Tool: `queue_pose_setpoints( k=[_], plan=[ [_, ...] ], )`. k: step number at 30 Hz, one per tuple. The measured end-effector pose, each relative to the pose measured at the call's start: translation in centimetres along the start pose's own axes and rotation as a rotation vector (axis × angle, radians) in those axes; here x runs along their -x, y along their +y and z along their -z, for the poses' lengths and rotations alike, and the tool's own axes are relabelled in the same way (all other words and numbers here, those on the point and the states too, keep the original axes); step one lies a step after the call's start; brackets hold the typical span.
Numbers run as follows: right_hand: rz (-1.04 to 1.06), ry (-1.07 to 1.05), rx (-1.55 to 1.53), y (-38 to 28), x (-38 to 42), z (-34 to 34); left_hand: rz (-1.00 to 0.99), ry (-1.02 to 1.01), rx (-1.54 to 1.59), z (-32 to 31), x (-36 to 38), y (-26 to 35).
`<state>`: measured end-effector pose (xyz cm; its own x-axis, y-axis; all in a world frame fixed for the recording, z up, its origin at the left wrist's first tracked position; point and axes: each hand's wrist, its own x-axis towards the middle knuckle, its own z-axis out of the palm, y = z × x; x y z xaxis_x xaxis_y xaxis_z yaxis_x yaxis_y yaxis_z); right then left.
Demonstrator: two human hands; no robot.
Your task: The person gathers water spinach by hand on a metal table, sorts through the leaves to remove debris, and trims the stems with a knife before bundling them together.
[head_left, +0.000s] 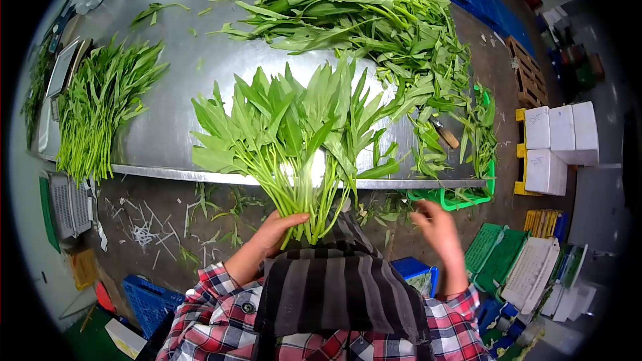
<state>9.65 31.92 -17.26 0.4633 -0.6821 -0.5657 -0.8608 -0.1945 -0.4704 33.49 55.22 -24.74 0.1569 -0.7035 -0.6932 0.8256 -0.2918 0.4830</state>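
Note:
My left hand [273,230] is closed round the lower stems of a bunch of water spinach [294,134]. Its stems point toward my apron, and the long leaves fan out over the near edge of the steel table [180,93]. To the right, my right hand [436,227] is off the bunch, slightly blurred, its fingers loosely bent and apart with nothing seen in them. A big loose heap of water spinach [361,7] covers the table's far right. A tidy bundle of water spinach [107,103] lies at the left.
A wooden-handled knife [447,135] lies among leaves at the table's right. Below that corner is a green crate [461,200]. White boxes [558,137], a wooden pallet [528,73] and stacked crates [511,261] stand right. Scraps and white strips [142,232] litter the floor.

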Motion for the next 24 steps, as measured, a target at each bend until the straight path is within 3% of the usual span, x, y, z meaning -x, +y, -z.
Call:
queue_pose_setpoints(
  k=[2,4,6,8,12,16,19,24],
  plan=[
    [0.098,-0.206,-0.504,-0.1,-1.7,-5.6,0.068,-0.003,0.035,0.1,0.0,0.4],
    [0.113,-0.292,-0.863,0.4,-4.5,-12.8,0.022,-0.023,0.071,-0.1,-0.4,0.1],
    [0.12,-0.416,-1.097,-2.5,-4.5,-14.6,-0.071,-0.063,0.084,-0.2,-0.6,-0.3],
    [0.074,-0.515,-1.13,-5.9,-2.6,-12.0,-0.116,-0.051,0.075,-0.3,-0.4,-0.4],
    [-0.215,-0.505,-1.081,-5.2,-2.7,-12.3,-0.095,-0.056,0.127,0.5,-0.3,-1.2],
    [-0.294,-0.539,-1.027,-5.6,-2.9,-11.9,-0.039,-0.092,0.142,1.6,0.6,-0.9],
    [-0.236,-0.603,-0.86,-6.6,-3.4,-12.7,-0.122,-0.001,0.082,-0.1,0.7,-0.1],
    [-0.215,-0.548,-1.266,-6.8,-2.6,-12.2,-0.066,-0.09,0.138,0.6,0.8,0.8]
  ],
)
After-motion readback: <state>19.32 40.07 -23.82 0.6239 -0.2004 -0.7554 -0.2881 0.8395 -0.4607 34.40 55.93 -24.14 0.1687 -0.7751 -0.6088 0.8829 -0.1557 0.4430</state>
